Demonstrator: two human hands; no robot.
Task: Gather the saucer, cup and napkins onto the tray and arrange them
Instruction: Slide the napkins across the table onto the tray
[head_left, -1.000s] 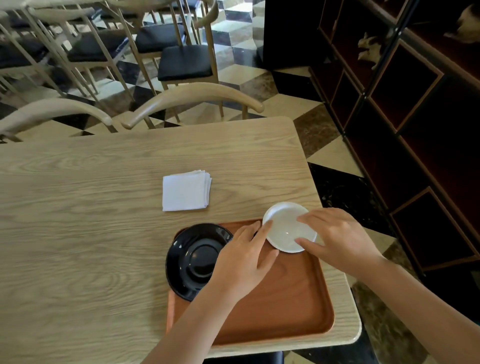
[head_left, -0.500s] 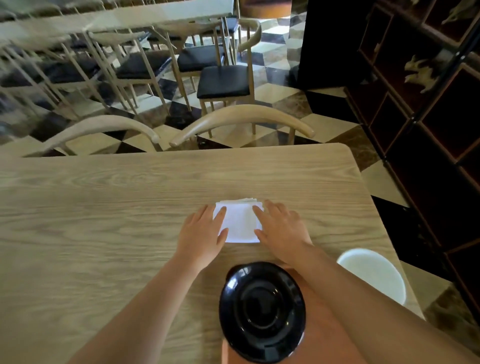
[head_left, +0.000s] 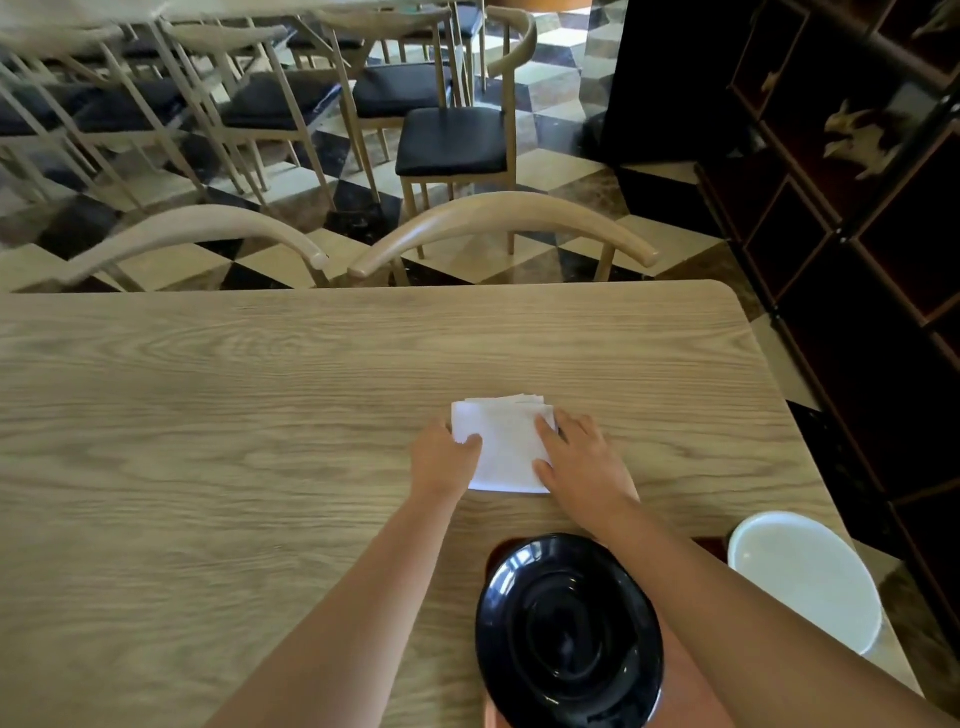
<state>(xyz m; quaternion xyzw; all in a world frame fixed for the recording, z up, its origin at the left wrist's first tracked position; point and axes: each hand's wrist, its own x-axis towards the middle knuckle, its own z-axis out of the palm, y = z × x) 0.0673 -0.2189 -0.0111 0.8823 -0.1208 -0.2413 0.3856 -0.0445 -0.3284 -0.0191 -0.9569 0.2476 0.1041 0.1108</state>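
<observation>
Pale oak-grain worktop (head_left: 208, 441) fills most of the view, with checkered floor and wooden chairs (head_left: 452, 140) beyond its far edge. Nearest, below and behind the wrists, a glossy black saucer (head_left: 569, 631) overlaps the tray's (head_left: 691, 696) brown front corner; the right forearm crosses over the saucer's edge. A white cup (head_left: 802, 579) sits to the right of that forearm, near the worktop's right edge. Both bare arms reach forward and converge on a stack of white napkins (head_left: 506, 447) lying on the worktop. The left hand (head_left: 441, 460) curls against the stack's left edge, thumb pressed on top. The right hand (head_left: 579, 460) lies flat and spread, fingers (head_left: 545, 431) resting on the stack's right side.
</observation>
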